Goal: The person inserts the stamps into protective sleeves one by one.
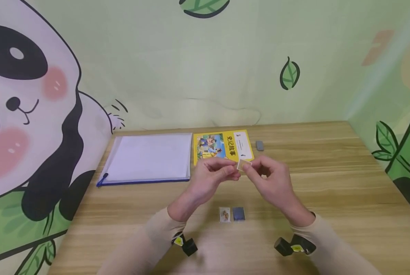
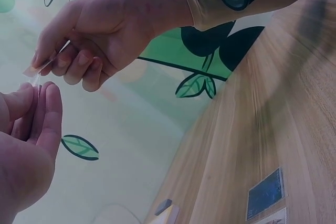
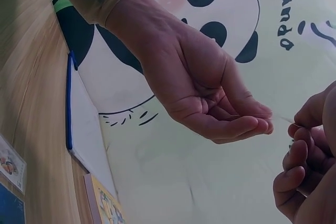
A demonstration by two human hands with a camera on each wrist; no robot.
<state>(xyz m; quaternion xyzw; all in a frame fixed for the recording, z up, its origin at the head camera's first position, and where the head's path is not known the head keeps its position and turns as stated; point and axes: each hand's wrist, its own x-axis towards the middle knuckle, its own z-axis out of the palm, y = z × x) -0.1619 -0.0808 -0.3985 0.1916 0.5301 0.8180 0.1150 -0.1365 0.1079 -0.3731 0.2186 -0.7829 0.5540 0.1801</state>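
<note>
You pinched the clear card sleeve [image 1: 243,165] between both hands, left hand [image 1: 210,177] and right hand [image 1: 271,181], above the desk [image 1: 328,183]; cards [image 1: 231,214] lay near. Better: spread its mouth gently, thumbs apart.

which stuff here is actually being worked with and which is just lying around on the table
In hand:
clear card sleeve, pinched between the left hand and the right hand
picture card and blue card, lying side by side on the table just below the hands, probably part of the same work

Lying about:
yellow book
white zip folder
small grey block
</note>
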